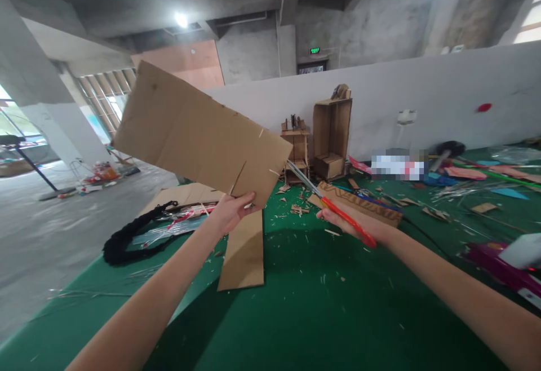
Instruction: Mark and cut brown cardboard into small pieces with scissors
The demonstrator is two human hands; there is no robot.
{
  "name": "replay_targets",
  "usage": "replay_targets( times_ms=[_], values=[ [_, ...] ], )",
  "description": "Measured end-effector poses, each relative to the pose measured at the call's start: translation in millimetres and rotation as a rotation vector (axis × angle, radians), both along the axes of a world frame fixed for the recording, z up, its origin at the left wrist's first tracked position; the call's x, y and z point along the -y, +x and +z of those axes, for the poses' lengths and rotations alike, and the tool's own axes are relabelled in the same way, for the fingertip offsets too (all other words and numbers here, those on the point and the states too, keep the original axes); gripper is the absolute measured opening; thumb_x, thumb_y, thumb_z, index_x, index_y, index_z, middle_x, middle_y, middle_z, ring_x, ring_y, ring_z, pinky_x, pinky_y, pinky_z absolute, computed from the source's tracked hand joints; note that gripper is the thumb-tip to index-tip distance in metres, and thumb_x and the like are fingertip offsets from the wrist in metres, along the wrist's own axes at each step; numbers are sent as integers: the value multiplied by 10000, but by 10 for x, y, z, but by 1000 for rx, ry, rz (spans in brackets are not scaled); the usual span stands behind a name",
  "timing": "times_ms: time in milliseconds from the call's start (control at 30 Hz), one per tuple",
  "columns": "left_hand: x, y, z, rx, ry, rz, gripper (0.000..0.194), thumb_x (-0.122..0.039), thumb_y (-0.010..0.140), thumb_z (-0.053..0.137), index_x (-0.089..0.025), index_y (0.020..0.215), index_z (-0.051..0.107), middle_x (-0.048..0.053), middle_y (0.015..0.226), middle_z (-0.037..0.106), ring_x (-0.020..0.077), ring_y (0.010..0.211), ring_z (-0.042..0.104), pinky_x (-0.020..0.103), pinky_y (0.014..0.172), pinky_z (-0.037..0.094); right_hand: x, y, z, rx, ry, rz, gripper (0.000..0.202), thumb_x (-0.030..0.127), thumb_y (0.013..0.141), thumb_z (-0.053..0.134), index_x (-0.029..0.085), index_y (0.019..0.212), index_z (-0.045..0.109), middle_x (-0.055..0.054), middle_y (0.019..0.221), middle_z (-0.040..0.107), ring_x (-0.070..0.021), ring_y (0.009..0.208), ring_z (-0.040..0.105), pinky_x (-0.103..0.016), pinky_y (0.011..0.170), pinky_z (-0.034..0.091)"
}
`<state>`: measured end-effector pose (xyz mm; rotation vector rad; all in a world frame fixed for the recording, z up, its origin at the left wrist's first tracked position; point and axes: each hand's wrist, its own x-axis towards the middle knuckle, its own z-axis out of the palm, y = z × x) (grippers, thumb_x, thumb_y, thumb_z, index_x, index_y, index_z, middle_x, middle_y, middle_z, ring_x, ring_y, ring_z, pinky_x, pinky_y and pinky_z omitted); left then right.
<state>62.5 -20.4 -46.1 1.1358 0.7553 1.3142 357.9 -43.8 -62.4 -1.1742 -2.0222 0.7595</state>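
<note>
Head view: clasping a large cardboard sheet (198, 134) by its lower edge in the left grip (232, 212), thumb in front, tilted, reaching up and to the left from there. Gripping red-handled scissors (338, 211) in the right grip (349, 225), blades aimed away from it toward the sheet's right edge; contact with the edge impossible to tell. Below the left grip, on the green counter (296, 303), a flat cardboard strip (245, 252); left of it, a black fuzzy coil (127, 241). Beyond the right grip, an upright cardboard box (332, 134).
</note>
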Motion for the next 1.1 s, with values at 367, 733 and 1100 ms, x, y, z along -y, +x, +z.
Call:
replay_targets(
  times_ms=[367, 733, 1100],
  values=[
    [-17, -77, 44, -85, 151, 69, 513, -227, 672, 735, -236, 1151, 554, 64, 1047, 683, 218, 847, 662, 360, 685, 571, 45, -96, 20, 343, 101, 84, 336, 538, 851, 399, 222, 746, 444, -34, 714, 553, -203, 632, 545, -339, 623, 416],
    [13, 44, -42, -140, 169, -14, 490, -242, 690, 723, -189, 1147, 552, 114, 1158, 631, 256, 944, 639, 369, 688, 575, 1, -120, -36, 343, 103, 21, 360, 551, 842, 389, 209, 799, 490, -68, 749, 578, -235, 685, 570, -356, 662, 416],
    [-46, 5, -70, -92, 155, 20, 354, -285, 710, 707, -138, 1022, 628, 114, 1026, 688, 232, 854, 663, 366, 692, 577, -21, -93, -89, 381, 117, -4, 356, 555, 847, 386, 212, 752, 405, -47, 684, 567, -190, 589, 543, -307, 553, 389]
  ],
)
